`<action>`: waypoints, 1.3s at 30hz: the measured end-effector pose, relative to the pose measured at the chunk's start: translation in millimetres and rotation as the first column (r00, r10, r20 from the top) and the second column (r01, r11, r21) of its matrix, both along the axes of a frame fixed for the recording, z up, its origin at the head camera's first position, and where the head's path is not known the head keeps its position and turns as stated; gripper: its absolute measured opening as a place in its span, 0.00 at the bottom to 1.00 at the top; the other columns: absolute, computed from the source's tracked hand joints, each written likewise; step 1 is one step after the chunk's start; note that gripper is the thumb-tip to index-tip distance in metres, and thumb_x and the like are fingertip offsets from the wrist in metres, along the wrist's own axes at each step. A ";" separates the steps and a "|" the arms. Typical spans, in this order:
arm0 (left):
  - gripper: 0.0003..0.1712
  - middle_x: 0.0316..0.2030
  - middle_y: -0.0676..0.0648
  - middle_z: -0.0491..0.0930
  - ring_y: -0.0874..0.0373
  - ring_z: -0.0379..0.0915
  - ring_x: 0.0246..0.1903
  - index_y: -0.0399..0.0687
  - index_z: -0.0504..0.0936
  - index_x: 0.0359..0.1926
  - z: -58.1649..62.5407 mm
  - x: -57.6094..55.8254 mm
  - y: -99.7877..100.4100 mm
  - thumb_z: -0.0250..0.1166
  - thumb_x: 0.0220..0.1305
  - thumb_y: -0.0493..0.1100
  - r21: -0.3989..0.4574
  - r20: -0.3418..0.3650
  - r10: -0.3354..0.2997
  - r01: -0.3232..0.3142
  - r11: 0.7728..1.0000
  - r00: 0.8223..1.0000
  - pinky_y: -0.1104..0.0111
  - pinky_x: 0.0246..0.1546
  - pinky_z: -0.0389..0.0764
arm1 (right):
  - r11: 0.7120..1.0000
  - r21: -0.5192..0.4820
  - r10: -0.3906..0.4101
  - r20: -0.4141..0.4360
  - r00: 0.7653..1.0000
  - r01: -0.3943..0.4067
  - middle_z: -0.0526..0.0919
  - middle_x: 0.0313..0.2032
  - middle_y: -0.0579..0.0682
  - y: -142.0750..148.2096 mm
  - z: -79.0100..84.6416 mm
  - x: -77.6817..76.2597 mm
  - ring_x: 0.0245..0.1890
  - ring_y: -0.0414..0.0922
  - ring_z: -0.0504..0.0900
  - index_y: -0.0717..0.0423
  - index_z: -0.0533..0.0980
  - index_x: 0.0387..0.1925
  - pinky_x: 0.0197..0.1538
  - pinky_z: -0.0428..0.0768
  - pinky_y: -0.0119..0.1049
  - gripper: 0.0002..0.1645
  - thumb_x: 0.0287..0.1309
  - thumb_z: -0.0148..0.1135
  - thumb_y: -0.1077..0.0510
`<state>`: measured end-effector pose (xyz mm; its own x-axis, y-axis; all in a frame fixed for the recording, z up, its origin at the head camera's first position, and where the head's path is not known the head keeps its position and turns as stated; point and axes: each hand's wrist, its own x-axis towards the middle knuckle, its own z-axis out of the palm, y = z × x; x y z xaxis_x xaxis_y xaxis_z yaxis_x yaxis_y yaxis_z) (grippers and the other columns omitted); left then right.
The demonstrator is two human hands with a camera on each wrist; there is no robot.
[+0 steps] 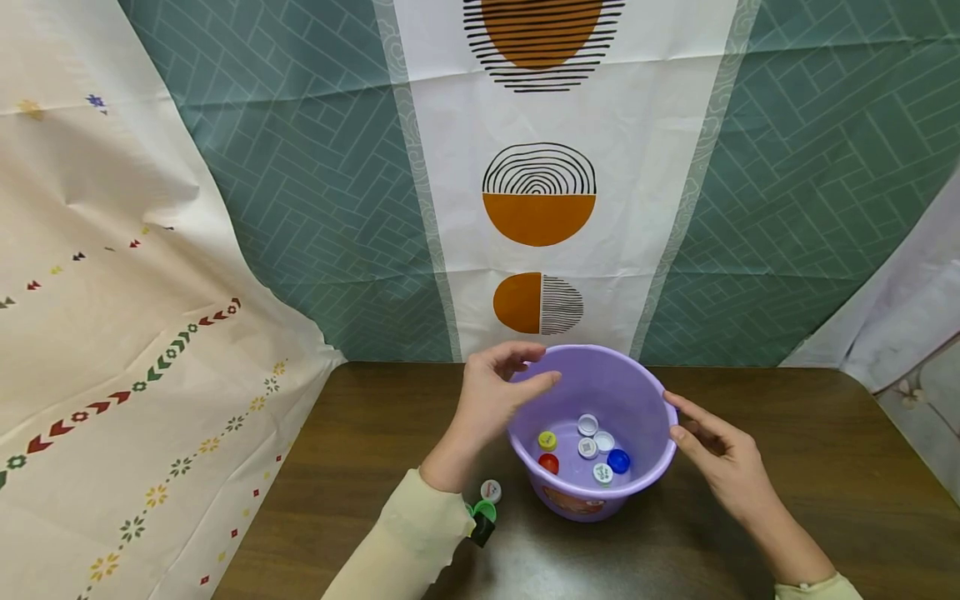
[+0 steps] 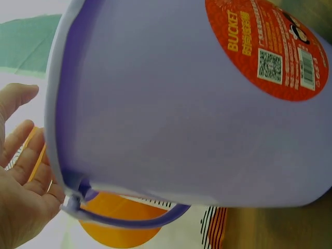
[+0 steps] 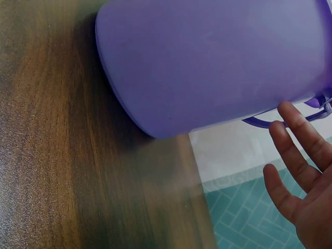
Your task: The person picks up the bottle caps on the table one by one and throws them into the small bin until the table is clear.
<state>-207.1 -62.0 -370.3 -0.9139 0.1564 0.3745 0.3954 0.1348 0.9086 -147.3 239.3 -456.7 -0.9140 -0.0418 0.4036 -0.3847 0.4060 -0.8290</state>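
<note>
From my end I see a lilac plastic bucket (image 1: 592, 379), red label (image 2: 275, 46) outside, bottle caps (image 1: 588, 448) inside, on a brown wood-grain surface (image 1: 787, 467). The left hand (image 1: 495, 396) and right hand (image 1: 720, 457), fingers loosely spread, flank its rim, gripping nothing. Green-and-white cloth (image 1: 315, 208) hangs behind.

Upright purple bucket (image 1: 622, 392), red label (image 2: 275, 46), white and coloured caps (image 1: 588, 448) inside

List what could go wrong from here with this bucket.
A push from the left hand or right hand, both close to the purple bucket, might tip it and slide the caps inside. The left sleeve, beside the white cap on the table, could knock that cap aside.
</note>
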 end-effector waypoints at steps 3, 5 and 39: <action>0.18 0.38 0.45 0.84 0.47 0.79 0.41 0.52 0.85 0.41 5.4 3.4 -6.0 0.76 0.45 0.46 0.036 0.011 -0.013 0.012 0.999 1.000 0.57 0.47 0.79 | 1.000 0.001 -0.001 0.003 1.000 0.001 0.85 0.40 0.39 0.2 -0.3 -0.4 0.35 0.34 0.83 0.55 0.70 0.61 0.36 0.79 0.25 0.29 0.57 0.59 0.67; 0.18 0.39 0.43 0.84 0.41 0.78 0.42 0.49 0.84 0.41 11.1 7.8 -10.6 0.75 0.46 0.43 0.058 0.023 -0.015 0.013 0.998 1.000 0.52 0.48 0.78 | 1.000 -0.001 -0.002 0.009 1.000 0.002 0.86 0.39 0.40 -0.1 0.0 -0.2 0.35 0.35 0.83 0.54 0.70 0.61 0.36 0.79 0.25 0.29 0.58 0.59 0.67; 0.18 0.30 0.55 0.83 0.61 0.78 0.30 0.52 0.83 0.41 -88.8 6.5 -79.8 0.71 0.51 0.54 -0.444 0.189 0.059 0.032 0.895 0.980 0.73 0.31 0.78 | 1.000 0.006 0.015 -0.013 1.000 -0.015 0.85 0.40 0.45 -0.4 3.3 1.0 0.34 0.36 0.83 0.53 0.70 0.62 0.34 0.79 0.26 0.28 0.59 0.59 0.66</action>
